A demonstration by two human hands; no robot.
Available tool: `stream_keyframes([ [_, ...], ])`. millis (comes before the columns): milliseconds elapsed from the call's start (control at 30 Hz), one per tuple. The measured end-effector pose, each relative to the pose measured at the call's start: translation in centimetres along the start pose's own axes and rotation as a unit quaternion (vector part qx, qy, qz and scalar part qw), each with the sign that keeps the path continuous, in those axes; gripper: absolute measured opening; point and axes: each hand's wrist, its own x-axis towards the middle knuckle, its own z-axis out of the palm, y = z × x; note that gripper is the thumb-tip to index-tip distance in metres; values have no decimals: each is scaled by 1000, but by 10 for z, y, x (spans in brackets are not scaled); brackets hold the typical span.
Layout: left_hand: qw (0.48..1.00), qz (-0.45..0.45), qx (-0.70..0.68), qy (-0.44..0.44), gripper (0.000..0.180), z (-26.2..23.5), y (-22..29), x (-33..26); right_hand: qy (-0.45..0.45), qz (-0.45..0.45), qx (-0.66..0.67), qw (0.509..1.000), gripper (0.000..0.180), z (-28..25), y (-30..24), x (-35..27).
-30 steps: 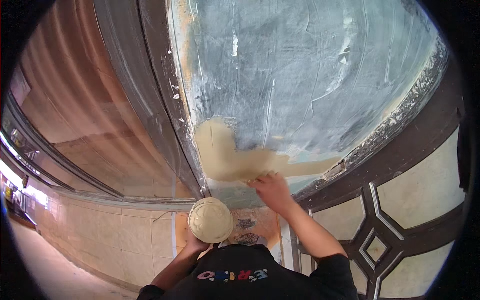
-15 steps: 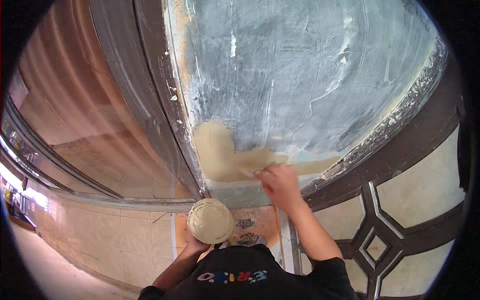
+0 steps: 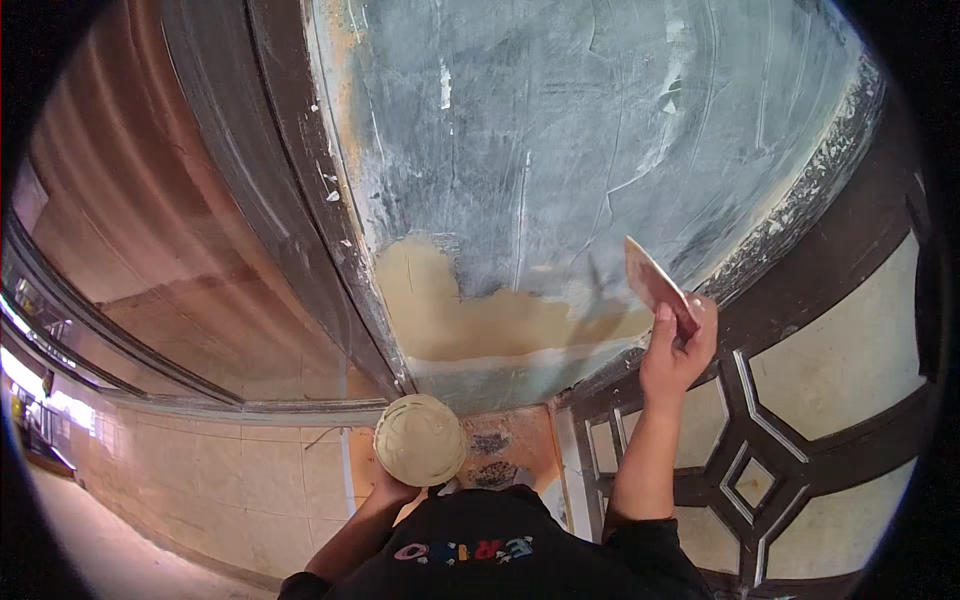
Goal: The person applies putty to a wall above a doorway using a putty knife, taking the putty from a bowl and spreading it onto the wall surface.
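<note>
A flat, reddish-brown putty spreader (image 3: pixel 650 278) is pinched between the thumb and fingers of my right hand (image 3: pixel 682 350). Its blade stands up, tilted to the left, in front of the lower right of the blue-grey wall (image 3: pixel 530 130). Fresh beige putty (image 3: pixel 480 325) covers a band along the wall's lower part and rises higher at the left. Low and left of the middle, my left hand (image 3: pixel 397 487) holds a round tub of beige putty (image 3: pixel 420 440) from below. Most of that hand's fingers are hidden under the tub.
A dark frame post (image 3: pixel 300 150) and a brown glass pane (image 3: pixel 200 240) border the wall on the left. At the right stands a dark panelled door (image 3: pixel 740 480) with pale insets. A stained orange-brown sheet (image 3: pixel 540 435) lies on the tiled floor (image 3: pixel 270 470).
My right hand has come away from the putty band, moving right and slightly up, and the spreader's blade now shows. The tub in my left hand has hardly moved.
</note>
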Motion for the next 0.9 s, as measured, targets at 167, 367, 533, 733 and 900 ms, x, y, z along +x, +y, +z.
stream_keyframes([
  [167, 988, -65, -137, 1, 86, 5, 21, 6, -237, 347, 143, 896, 21, 16, 17, -85],
  [367, 990, 76, -116, -18, 78, 23, 25, 20, -253, 584, 445, 630, 30, 25, 33, -160],
  [533, 818, -149, -553, -61, 54, 46, 33, 41, -239, 673, 478, 512, 32, 30, 21, -157],
  [733, 767, -242, -593, -34, 83, 77, -6, 48, -186, 662, 485, 540, 26, 28, 29, -152],
  [900, 976, 71, -165, -126, 64, 116, 37, 48, -104, 671, 462, 571, 19, 24, 53, -161],
])
